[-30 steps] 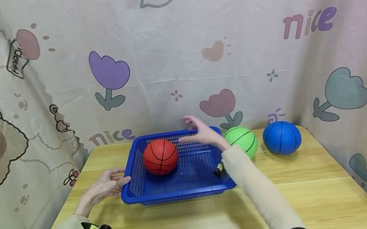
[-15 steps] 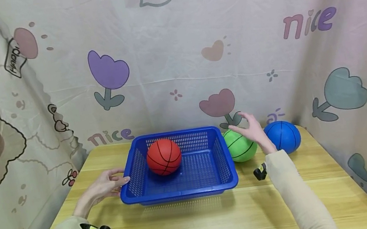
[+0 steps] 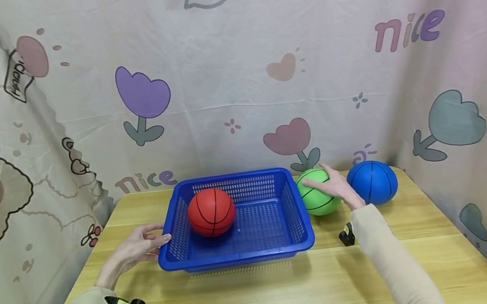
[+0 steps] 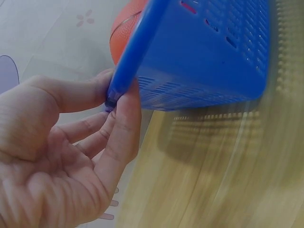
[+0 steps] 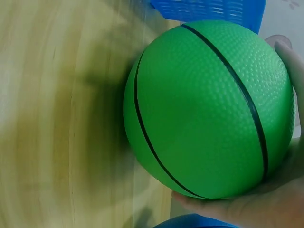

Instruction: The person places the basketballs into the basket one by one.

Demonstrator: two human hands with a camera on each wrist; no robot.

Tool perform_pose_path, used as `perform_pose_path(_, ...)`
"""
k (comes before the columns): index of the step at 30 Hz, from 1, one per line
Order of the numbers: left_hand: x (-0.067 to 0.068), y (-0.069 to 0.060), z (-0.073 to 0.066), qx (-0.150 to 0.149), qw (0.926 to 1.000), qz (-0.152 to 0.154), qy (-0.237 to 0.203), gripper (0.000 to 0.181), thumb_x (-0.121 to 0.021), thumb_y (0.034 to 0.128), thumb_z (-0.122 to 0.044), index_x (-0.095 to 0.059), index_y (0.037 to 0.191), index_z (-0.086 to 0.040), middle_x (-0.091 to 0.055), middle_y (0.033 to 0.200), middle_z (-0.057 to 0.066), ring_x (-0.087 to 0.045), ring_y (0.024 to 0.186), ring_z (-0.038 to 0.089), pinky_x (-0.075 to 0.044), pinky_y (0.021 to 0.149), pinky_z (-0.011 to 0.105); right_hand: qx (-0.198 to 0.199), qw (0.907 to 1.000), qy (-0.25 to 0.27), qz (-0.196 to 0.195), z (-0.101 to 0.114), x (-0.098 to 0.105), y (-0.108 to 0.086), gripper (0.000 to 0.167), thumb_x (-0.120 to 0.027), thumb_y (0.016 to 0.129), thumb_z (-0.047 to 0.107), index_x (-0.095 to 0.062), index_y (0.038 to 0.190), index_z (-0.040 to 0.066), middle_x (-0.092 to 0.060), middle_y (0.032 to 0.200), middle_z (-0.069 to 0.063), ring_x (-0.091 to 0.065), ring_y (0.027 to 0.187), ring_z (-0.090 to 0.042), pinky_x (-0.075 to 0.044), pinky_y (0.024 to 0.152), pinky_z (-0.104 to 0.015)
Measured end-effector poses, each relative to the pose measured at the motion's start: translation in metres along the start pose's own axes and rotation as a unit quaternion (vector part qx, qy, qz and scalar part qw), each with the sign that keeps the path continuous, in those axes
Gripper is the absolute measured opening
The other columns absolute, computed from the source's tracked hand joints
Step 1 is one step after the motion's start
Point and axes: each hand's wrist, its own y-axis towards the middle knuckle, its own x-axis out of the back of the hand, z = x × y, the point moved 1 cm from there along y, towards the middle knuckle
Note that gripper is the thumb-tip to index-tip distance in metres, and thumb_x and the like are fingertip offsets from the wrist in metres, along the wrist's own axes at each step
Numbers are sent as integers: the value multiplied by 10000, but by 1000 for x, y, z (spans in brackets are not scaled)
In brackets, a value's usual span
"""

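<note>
My left hand [image 3: 136, 247] pinches the left rim of a blue plastic basket [image 3: 241, 256], thumb on top and fingers underneath, as the left wrist view [image 4: 71, 142] confirms. Inside the basket, toward its left, lies a red basketball [image 3: 211, 212]. To the right of the basket, a green basketball [image 3: 320, 202] sits on the table, with my right hand [image 3: 336, 185] gripping it from above and the right. In the right wrist view the thumb and fingers curve round opposite sides of the green basketball [image 5: 204, 109]; some fingertips are hidden.
A blue basketball [image 3: 373, 183] rests on the wooden table [image 3: 267, 302] just right of my right hand. Behind the table hangs a printed curtain [image 3: 212, 72], which also runs along both sides.
My right hand has moved right from above the basket, then down onto the green basketball. The red basketball has rolled a little inside the basket. My left hand has stayed on the rim.
</note>
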Motion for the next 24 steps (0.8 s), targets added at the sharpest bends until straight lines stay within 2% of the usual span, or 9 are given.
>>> perform_pose_path(3,0,0,0,3,10000,-7,35,753,-610,1009,-224,-197,1516,148,-624,1235,260,-679,886,169,-609,822,386,-110,9999,-31,107,-1,1,-1,1055,-613,871,693,-111,1633,162,-301,1595,-290,-386,1413,-482,-400,1100,-629)
perform_pose_path(12,0,-1,-1,9,10000,-20,37,758,-608,1009,-219,-187,1519,151,-564,1308,336,-684,913,181,-607,851,405,-189,9996,140,177,-4,4,-4,996,-624,879,663,-188,1609,143,-376,1537,-294,-448,1356,-455,-440,1072,-598)
perform_pose_path(24,1,-1,1,-4,10000,11,23,756,-601,1017,-227,-183,1520,151,-588,1290,317,-688,909,177,-610,842,396,-236,9988,418,32,-6,3,-8,945,-624,902,613,-213,1597,121,-366,1536,-298,-434,1362,-466,-441,1069,-598)
